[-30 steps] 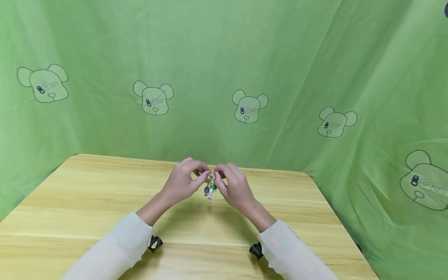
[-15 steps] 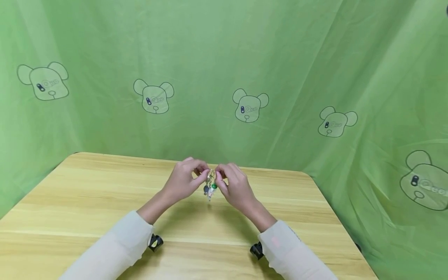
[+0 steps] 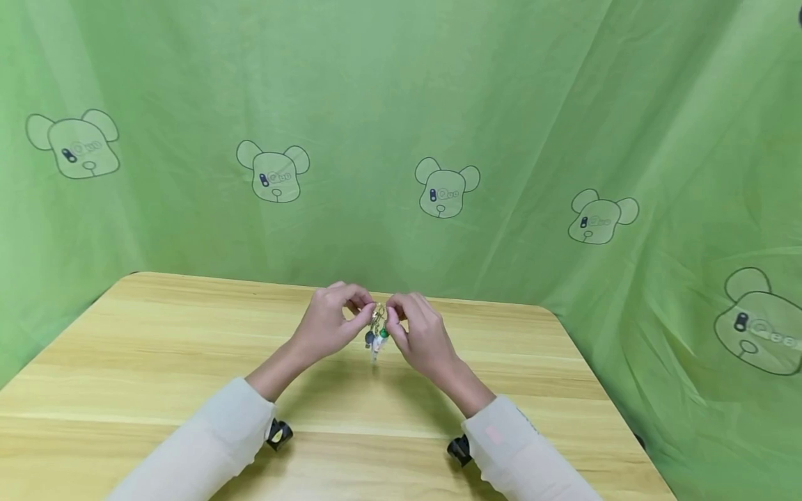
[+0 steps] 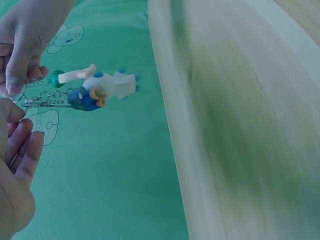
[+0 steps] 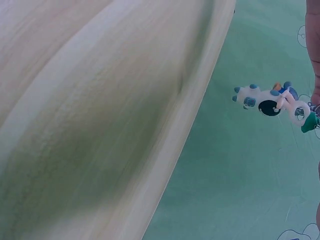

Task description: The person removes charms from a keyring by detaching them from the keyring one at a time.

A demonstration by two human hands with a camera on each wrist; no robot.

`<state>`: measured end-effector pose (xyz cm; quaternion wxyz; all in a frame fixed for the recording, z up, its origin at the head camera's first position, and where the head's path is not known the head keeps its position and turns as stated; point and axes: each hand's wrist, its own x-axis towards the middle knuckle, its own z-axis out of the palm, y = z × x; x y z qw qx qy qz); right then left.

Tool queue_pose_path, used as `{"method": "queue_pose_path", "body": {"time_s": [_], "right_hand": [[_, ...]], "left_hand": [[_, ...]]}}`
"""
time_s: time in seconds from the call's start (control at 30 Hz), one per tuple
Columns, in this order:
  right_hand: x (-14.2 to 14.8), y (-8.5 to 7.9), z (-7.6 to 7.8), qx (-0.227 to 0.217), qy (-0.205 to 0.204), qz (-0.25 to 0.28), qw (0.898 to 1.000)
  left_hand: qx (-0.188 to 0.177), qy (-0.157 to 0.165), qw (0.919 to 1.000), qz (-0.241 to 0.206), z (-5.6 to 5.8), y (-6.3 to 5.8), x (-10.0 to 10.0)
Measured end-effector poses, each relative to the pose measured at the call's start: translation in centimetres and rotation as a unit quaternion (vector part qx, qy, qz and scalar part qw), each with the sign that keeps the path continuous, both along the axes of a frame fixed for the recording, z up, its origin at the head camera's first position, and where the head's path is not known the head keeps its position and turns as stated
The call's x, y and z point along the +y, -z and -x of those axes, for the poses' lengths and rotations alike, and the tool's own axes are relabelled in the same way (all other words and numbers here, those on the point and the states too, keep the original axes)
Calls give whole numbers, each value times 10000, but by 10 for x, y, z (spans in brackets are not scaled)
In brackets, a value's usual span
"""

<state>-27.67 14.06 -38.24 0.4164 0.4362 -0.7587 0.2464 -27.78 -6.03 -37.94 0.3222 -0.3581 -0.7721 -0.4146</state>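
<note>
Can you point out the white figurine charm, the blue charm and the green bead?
White figurine charm point(image 4: 107, 86): left wrist view, its white middle.
Blue charm point(image 4: 84, 100): left wrist view, its blue body.
Green bead point(image 4: 56, 79): left wrist view, its rounded side.

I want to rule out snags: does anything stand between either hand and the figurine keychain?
Nothing visible does: the left hand and the right hand both pinch the figurine keychain at its upper end, with no other thing between.
</note>
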Motion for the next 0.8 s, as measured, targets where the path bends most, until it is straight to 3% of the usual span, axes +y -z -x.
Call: {"method": "queue_pose_path", "body": {"time_s": [0.13, 0.37, 0.6, 0.8], "right_hand": [[-1, -2, -1, -68, -6, 48, 10000], [-3, -4, -1, -42, -60, 62, 10000], [-4, -4, 0, -16, -53, 50, 10000], [-5, -2, 0, -156, -97, 129, 9997]], "left_hand": [[310, 101, 9995, 10, 1, 0, 0], [1036, -40, 9942, 298, 2, 0, -1], [1301, -201, 9896, 577, 1, -1, -1], [1360, -242, 9889, 554, 1, 0, -2]]}}
